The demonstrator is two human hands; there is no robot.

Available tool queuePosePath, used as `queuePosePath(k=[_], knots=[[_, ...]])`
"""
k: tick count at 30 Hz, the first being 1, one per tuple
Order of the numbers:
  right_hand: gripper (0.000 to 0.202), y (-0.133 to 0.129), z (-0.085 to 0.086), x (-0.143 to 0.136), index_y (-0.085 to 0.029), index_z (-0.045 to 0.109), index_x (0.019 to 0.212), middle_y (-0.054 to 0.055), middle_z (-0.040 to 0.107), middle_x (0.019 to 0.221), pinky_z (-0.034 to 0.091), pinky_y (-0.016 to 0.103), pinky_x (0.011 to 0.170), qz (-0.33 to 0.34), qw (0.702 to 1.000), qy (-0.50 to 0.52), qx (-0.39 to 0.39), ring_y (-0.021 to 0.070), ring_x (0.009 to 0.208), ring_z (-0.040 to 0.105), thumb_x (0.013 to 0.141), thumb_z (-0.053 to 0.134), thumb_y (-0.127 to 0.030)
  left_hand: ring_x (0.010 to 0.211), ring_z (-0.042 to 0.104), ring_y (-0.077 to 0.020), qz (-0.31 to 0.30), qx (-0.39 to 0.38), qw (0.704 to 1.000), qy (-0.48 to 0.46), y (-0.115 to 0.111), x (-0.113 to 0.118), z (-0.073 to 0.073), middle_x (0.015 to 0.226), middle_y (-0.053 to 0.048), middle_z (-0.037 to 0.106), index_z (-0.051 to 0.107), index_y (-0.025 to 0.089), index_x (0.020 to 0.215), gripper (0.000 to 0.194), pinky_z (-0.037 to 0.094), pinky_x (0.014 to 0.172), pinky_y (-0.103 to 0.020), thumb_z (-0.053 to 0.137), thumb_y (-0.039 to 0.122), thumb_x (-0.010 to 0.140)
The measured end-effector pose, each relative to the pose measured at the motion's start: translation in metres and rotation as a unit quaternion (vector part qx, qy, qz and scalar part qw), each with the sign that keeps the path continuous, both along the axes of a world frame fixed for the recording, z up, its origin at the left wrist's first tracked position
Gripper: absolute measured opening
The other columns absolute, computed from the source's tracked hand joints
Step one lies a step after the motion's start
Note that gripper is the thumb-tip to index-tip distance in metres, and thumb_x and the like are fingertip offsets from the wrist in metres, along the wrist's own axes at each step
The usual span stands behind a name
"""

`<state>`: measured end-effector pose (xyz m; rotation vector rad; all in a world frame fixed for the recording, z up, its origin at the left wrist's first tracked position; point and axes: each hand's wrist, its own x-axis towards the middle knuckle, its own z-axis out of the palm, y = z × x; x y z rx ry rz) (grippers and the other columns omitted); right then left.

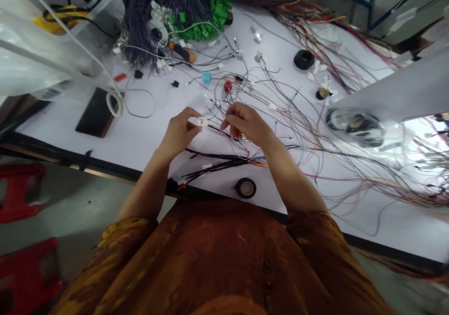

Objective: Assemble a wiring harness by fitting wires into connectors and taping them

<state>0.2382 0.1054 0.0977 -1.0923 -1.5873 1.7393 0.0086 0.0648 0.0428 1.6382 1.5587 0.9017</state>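
Between the thumb and fingers of my left hand is a small white plastic connector, held just above the table. Dark wires run from the connector toward my right hand. That hand is a short way to the right, its fingers curled together among thin wires; what they grip is too small to tell. Below both hands lies a bundle of black-sleeved wires with small connectors at its left end. A red connector and a light blue connector rest beyond my hands.
A roll of black tape lies near the table's front edge. Left are a dark phone and a white cable. Behind are an orange-handled tool and a heap of wires with green connectors. Loose wires spread rightward.
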Motion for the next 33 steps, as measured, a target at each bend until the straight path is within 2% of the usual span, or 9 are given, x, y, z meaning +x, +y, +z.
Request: queuePosePath(k=[3,5,8,13,20,24,27,30,33], knots=[[0.012,0.003,0.003,0.003,-0.020,0.045,0.087,-0.003,0.068,0.074,0.031,0.015,0.039,0.003,1.000,0.009,-0.003,0.0025,0.044,0.046,0.094,0.053,-0.015,0.072,0.068,-0.0130,-0.031,-0.022,0.982,-0.184,0.008,0.011,0.002,0.101,-0.003,0.070,0.058,0.021,0.102,0.033,0.053,0.063,-0.025,0.075,0.022,0.074],[0.013,0.004,0.004,0.005,-0.020,0.046,0.085,-0.007,0.058,0.064,0.026,0.015,0.040,-0.012,1.000,0.012,0.013,0.0024,0.044,0.038,0.092,0.056,-0.016,0.080,0.070,-0.0138,-0.061,-0.029,0.958,-0.278,0.016,0.018,-0.001,0.103,-0.002,0.070,0.057,0.021,0.103,0.036,0.055,0.066,-0.025,0.077,0.024,0.073],[0.012,0.003,0.003,0.007,-0.020,0.050,0.083,-0.010,0.041,0.058,0.023,0.017,0.043,-0.052,0.997,0.016,0.053,0.0039,0.048,0.032,0.091,0.058,-0.018,0.076,0.068,-0.0109,-0.047,-0.025,0.940,-0.336,0.029,0.032,-0.005,0.095,-0.001,0.068,0.060,0.021,0.106,0.034,0.054,0.064,-0.022,0.077,0.030,0.078],[0.011,-0.001,-0.006,0.017,-0.020,0.054,0.084,-0.008,0.035,0.062,0.022,0.021,0.048,-0.108,0.991,0.025,0.069,0.0058,0.053,0.029,0.090,0.060,-0.027,0.066,0.066,-0.0100,-0.023,-0.053,0.929,-0.367,0.039,0.054,-0.009,0.087,-0.001,0.067,0.064,0.021,0.108,0.033,0.049,0.056,-0.020,0.076,0.039,0.084],[0.012,-0.020,-0.032,0.021,-0.019,0.058,0.082,-0.008,0.037,0.060,0.025,0.022,0.051,-0.183,0.977,-0.012,0.106,0.0064,0.055,0.031,0.086,0.064,-0.028,0.070,0.066,-0.0111,-0.016,-0.131,0.842,-0.522,0.038,0.058,-0.017,0.084,-0.003,0.067,0.067,0.019,0.102,0.030,0.053,0.064,-0.021,0.079,0.038,0.084],[0.015,-0.030,-0.041,0.012,-0.020,0.056,0.083,-0.008,0.044,0.059,0.031,0.021,0.050,-0.201,0.975,-0.023,0.094,0.0062,0.051,0.039,0.088,0.062,-0.033,0.063,0.059,-0.0065,0.012,-0.143,0.825,-0.547,0.037,0.057,-0.020,0.083,-0.002,0.066,0.068,0.018,0.099,0.015,0.049,0.061,-0.016,0.072,0.030,0.091],[0.018,-0.034,-0.048,0.006,-0.022,0.054,0.087,-0.006,0.054,0.063,0.041,0.020,0.051,-0.205,0.977,-0.004,0.065,0.0084,0.054,0.054,0.090,0.059,-0.038,0.062,0.058,-0.0058,0.033,-0.168,0.811,-0.560,0.036,0.058,-0.019,0.085,-0.003,0.066,0.068,0.017,0.099,0.011,0.048,0.059,-0.014,0.064,0.026,0.095],[0.021,-0.036,-0.055,0.002,-0.022,0.053,0.086,-0.003,0.060,0.073,0.047,0.022,0.058,-0.225,0.970,-0.016,0.093,0.0117,0.069,0.065,0.090,0.059,-0.042,0.064,0.060,-0.0061,0.032,-0.185,0.796,-0.576,0.034,0.058,-0.016,0.087,-0.004,0.068,0.067,0.017,0.100,0.010,0.048,0.057,-0.013,0.063,0.024,0.095],[0.023,-0.037,-0.056,-0.001,-0.021,0.055,0.085,0.000,0.063,0.080,0.048,0.024,0.065,-0.244,0.958,-0.060,0.139,0.0120,0.074,0.062,0.091,0.058,-0.043,0.065,0.062,-0.0061,0.022,-0.192,0.790,-0.581,0.033,0.058,-0.016,0.090,-0.005,0.069,0.066,0.016,0.100,0.011,0.051,0.059,-0.013,0.065,0.025,0.093]])
